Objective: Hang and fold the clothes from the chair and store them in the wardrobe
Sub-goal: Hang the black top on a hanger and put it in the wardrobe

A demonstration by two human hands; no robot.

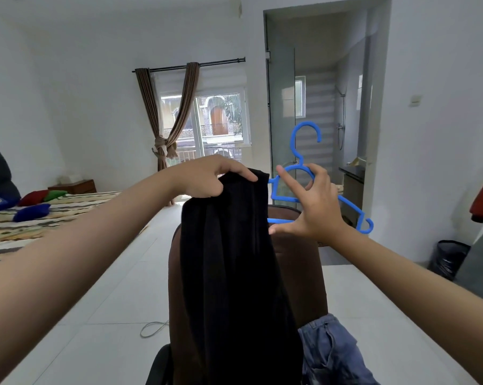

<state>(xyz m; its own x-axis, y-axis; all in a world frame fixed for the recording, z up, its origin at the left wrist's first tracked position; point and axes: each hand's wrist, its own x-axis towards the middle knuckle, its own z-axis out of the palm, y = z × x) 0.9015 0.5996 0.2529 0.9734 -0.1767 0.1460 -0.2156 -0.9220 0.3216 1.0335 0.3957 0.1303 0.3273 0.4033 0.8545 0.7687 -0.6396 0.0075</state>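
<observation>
1. The left hand [207, 177] pinches the top edge of the black garment [229, 273], which hangs long-axis vertical over the brown chair [304, 273] back.
2. The right hand [312, 207] grips the blue hanger [304, 159], hook upward, index finger and thumb spread.
3. The hanger sits just right of the garment's top, so its near arm likely threads leftward in.
4. Denim clothing [332, 354] lies on the chair seat.

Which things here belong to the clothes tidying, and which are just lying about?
Part of the job: black garment, blue hanger, jeans, brown chair, left hand, right hand.

Just lying about: bed, cushions, bin, cable.
</observation>
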